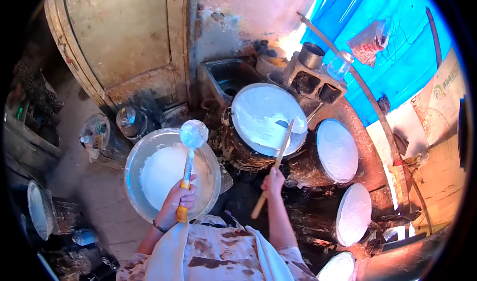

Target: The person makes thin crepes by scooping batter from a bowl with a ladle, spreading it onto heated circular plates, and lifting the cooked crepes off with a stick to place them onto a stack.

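The left hand [183,197] is wrapped firmly around the yellow handle of a ladle [194,134], whose round end is coated in white and points up, away from the body. The right hand [273,180] is clenched around a wooden stick [284,145], its lower end poking out below the fist. A dark flat piece [282,124] at the stick's upper end meets the white layer [258,104] in the big pan [244,143], on the pan's right side; that layer is smeared and uneven near it. A band [159,226] circles the left wrist.

Left of the pan and nearer the body stands a wide tub [130,176] of white stuff [159,174], with the ladle's round end over it. Behind the pan, to the left, is a dark sink [218,76]; behind it to the right, a block [301,74] carries a metal cup [311,55]. Just right of the pan lies another round white surface [338,150], and a further one [353,215] is nearer the body. Farther left of the pan, beyond the tub, are a kettle [130,119] and a bucket [110,144].
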### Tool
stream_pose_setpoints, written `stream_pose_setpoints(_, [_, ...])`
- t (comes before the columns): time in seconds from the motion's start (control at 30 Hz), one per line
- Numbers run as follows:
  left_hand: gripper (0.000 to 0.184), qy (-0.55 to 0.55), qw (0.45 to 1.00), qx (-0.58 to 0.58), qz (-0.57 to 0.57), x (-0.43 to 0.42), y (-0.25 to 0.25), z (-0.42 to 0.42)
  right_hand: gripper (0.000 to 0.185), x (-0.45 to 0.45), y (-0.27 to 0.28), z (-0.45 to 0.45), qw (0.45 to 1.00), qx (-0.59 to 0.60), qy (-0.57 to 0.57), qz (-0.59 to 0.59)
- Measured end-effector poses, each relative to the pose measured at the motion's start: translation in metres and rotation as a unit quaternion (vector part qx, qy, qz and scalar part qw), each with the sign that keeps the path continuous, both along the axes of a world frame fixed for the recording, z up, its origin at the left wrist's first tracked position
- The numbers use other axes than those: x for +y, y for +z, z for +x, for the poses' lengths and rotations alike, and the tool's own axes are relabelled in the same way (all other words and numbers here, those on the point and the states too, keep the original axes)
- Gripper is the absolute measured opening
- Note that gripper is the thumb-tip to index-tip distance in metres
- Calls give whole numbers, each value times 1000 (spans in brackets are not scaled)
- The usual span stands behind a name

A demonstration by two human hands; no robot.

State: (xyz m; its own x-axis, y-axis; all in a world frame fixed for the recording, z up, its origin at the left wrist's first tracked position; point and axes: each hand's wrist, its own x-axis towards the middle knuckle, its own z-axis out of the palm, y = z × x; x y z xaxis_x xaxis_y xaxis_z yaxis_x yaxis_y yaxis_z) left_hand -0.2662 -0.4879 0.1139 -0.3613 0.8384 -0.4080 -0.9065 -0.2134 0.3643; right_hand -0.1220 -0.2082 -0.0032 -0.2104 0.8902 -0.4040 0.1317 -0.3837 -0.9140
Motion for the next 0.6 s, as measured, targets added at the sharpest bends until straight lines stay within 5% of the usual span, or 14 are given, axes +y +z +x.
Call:
stream_pose_setpoints(0.1, [44,7,1000,-28,3,11,2,3,24,-45,1,5,981,-54,184,0])
stream_pose_setpoints(0.2, [43,-16,1000,10,2,16,8,3,15,-1,-62,54,985,-71,102,121])
stream_pose_setpoints(0.27, [43,-13,1000,9,-6,22,9,4,24,38,-9,66,991,-93,100,-14])
stream_pose_setpoints(0.37, [43,-3,1000,4,-6,30,8,7,28,60,10,54,993,-39,89,62])
stream_pose_setpoints(0.4, [43,6,1000,3,-2,35,8,7,25,47,12,52,979,-121,112,119])
stream_pose_setpoints(0.43, [43,-1,1000,8,0,41,6,7,17,46,-51,61,931,-87,124,333])
stream_pose_setpoints(0.5, [44,-5,1000,-3,-4,40,0,7,17,12,-41,78,865,-81,167,466])
stream_pose_setpoints(0.6, [43,-6,1000,-3,-11,47,0,6,31,54,-40,116,953,-190,136,193])
